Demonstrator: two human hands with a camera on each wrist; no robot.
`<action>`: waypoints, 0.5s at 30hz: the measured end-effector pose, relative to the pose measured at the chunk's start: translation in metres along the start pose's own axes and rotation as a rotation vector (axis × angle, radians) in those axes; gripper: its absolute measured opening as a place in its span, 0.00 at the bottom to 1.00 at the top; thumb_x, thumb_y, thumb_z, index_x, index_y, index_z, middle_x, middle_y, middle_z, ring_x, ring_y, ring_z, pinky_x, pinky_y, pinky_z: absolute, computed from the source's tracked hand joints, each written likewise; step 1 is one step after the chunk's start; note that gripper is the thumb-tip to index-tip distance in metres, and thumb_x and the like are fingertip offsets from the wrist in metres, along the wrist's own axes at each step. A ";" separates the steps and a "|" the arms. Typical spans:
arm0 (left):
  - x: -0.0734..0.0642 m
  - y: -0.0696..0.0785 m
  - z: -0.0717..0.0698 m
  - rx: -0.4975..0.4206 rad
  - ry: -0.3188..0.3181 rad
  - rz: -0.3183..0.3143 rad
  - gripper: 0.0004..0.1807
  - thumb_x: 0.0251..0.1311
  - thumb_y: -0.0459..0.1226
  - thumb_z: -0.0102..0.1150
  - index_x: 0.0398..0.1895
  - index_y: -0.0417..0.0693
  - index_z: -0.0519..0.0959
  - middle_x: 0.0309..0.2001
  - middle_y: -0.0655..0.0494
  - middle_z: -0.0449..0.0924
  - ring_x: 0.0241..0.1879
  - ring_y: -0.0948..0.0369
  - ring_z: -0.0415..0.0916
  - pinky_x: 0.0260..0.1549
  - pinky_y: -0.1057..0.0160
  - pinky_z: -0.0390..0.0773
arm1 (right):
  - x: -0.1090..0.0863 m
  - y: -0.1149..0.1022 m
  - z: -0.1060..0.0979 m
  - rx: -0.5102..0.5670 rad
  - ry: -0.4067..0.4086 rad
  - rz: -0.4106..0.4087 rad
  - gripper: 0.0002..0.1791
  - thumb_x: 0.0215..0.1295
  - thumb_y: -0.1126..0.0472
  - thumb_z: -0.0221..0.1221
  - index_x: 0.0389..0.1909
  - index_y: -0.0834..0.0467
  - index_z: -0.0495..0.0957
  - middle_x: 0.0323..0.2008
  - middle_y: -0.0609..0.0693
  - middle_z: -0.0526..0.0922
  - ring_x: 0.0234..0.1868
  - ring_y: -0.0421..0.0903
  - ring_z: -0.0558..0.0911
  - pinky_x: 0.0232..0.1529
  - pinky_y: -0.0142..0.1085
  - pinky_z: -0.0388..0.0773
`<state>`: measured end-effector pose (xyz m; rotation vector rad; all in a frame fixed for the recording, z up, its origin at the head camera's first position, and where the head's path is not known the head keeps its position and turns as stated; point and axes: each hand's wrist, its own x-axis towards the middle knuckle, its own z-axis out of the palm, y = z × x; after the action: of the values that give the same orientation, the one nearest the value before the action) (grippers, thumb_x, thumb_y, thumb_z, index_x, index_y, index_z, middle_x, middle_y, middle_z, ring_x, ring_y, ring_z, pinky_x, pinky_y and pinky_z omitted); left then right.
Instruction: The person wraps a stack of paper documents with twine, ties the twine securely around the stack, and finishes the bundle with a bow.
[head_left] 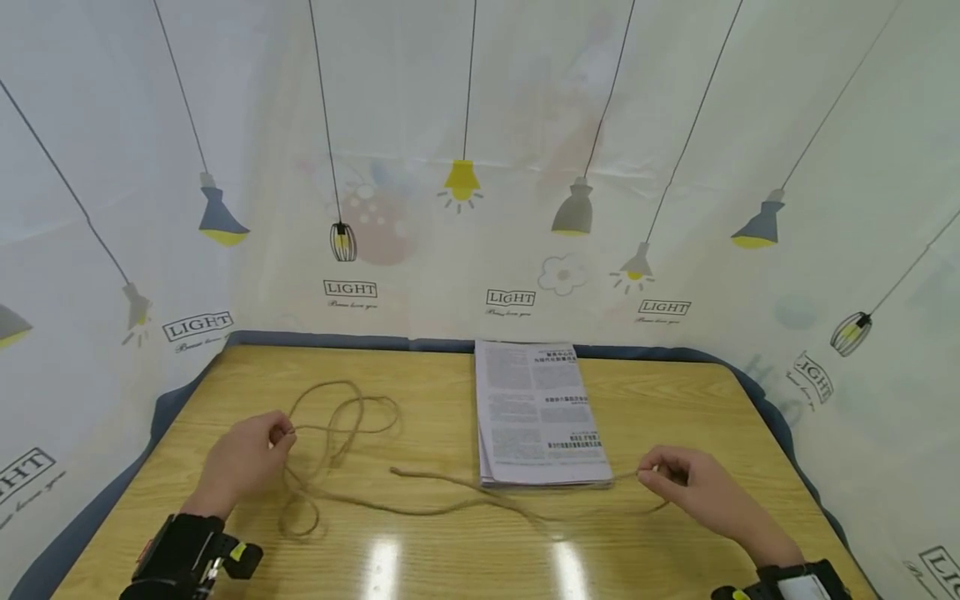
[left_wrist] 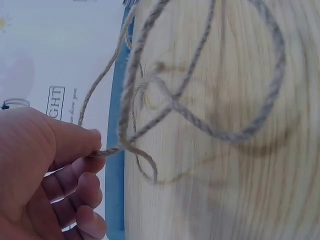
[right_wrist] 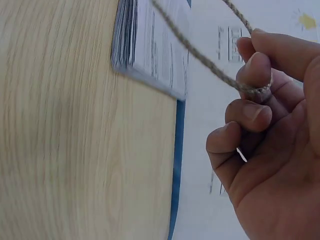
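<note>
Black wrist mounts nearest, one per wrist. Just beyond, left hand over the left part of the wood-grain table, thumb and index pinching tan rope, other fingers loosely curled. Right hand near the right edge, fingers bent around another stretch of the same rope; it leaves the hand as two strands, both heading toward the table's middle.

Rope spans the middle between the hands. One free end lies near the table's centre; other end cannot be made out. Loose loops bunch by the left hand, toward the far-left corner, partly lifted off the surface. Handling, as judged: light, limp, twisted fibre, rough enough not to slip, not fragile; can be pulled, hardly pushed, may snag where strands cross. Good hold: fingertip pinch close to the free end or on a clear single strand, away from the crossings.

Farther: newspaper stack, right of centre, reaching the far edge. One strand passes by its near edge, contact unclear. Past the far edge: blue border, then white sheet with printed lamps.
</note>
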<state>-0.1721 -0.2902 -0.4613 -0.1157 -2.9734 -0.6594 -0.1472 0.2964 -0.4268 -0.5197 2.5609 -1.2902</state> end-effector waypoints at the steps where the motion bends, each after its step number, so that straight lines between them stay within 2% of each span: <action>1: -0.001 -0.003 0.000 0.006 0.010 -0.022 0.07 0.68 0.38 0.54 0.45 0.46 0.76 0.31 0.55 0.77 0.20 0.56 0.67 0.22 0.61 0.63 | -0.004 0.004 -0.004 0.001 0.008 0.008 0.11 0.73 0.57 0.53 0.43 0.60 0.78 0.21 0.46 0.73 0.18 0.38 0.68 0.23 0.34 0.71; 3: -0.002 -0.008 -0.001 0.010 0.021 -0.052 0.11 0.69 0.39 0.52 0.49 0.45 0.75 0.32 0.53 0.79 0.20 0.55 0.68 0.22 0.61 0.63 | -0.011 0.012 -0.013 0.019 0.018 0.024 0.12 0.74 0.58 0.52 0.44 0.63 0.76 0.23 0.48 0.74 0.19 0.40 0.70 0.24 0.35 0.72; 6: -0.003 -0.012 -0.003 0.012 -0.003 -0.086 0.15 0.70 0.39 0.49 0.55 0.44 0.72 0.33 0.51 0.80 0.20 0.56 0.69 0.21 0.61 0.64 | -0.020 0.025 -0.023 0.019 0.056 0.066 0.13 0.75 0.58 0.50 0.44 0.66 0.74 0.26 0.50 0.76 0.22 0.43 0.72 0.26 0.35 0.73; 10: -0.002 -0.012 -0.006 -0.001 -0.098 -0.080 0.21 0.69 0.39 0.48 0.61 0.39 0.66 0.36 0.48 0.81 0.20 0.60 0.68 0.21 0.61 0.63 | -0.030 0.039 -0.032 -0.039 0.152 0.189 0.15 0.76 0.56 0.50 0.46 0.66 0.72 0.31 0.51 0.79 0.26 0.41 0.75 0.28 0.35 0.72; 13: 0.000 -0.010 -0.006 -0.011 -0.162 -0.085 0.25 0.68 0.39 0.50 0.64 0.38 0.63 0.36 0.48 0.81 0.21 0.60 0.69 0.21 0.61 0.63 | -0.035 0.048 -0.035 -0.121 0.209 0.295 0.15 0.76 0.57 0.49 0.49 0.66 0.70 0.37 0.54 0.81 0.31 0.38 0.78 0.31 0.33 0.73; 15: 0.001 -0.007 -0.005 -0.023 -0.198 -0.090 0.26 0.67 0.39 0.51 0.65 0.37 0.61 0.36 0.48 0.81 0.21 0.60 0.69 0.21 0.61 0.64 | -0.036 0.052 -0.037 -0.198 0.240 0.363 0.15 0.75 0.58 0.49 0.51 0.67 0.69 0.41 0.57 0.81 0.36 0.41 0.79 0.33 0.34 0.74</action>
<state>-0.1734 -0.2986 -0.4597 -0.0511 -3.1772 -0.7337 -0.1388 0.3667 -0.4452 0.0778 2.8222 -1.0313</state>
